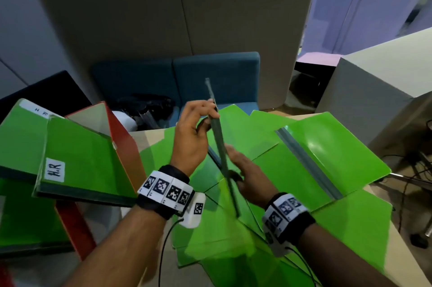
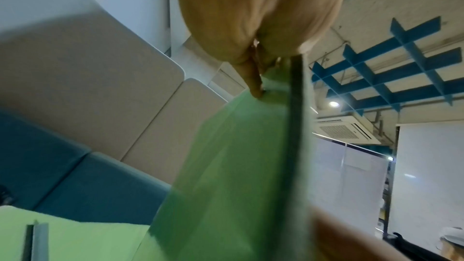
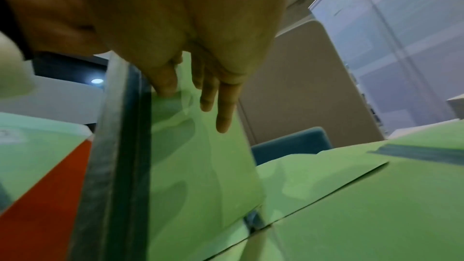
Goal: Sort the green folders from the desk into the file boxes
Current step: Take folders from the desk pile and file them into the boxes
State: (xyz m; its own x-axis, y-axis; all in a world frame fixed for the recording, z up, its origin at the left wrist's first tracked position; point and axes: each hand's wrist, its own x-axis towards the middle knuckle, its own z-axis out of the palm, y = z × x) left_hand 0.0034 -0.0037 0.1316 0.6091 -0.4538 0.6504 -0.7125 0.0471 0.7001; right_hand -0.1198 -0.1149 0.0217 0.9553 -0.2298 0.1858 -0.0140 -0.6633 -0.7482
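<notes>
Above the desk (image 1: 149, 137), green folder (image 1: 221, 146) on edge between left hand (image 1: 191, 137) and right hand (image 1: 245, 174)

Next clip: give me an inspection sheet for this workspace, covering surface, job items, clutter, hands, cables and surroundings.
Surface: light desk, mostly covered by green folders.
Job's things: held folder raised on edge; loose folders spread over the desk; red file box at left with folders labelled H.R inside.
Clutter: dark bundle behind the desk, blurred.
Grippers: left hand grips the held folder's upper spine; right hand lies with straight fingers against its face.
Cables: thin wires from the wrist bands; more cables on the floor at right.
Surroundings: blue sofa, beige partitions.
</notes>
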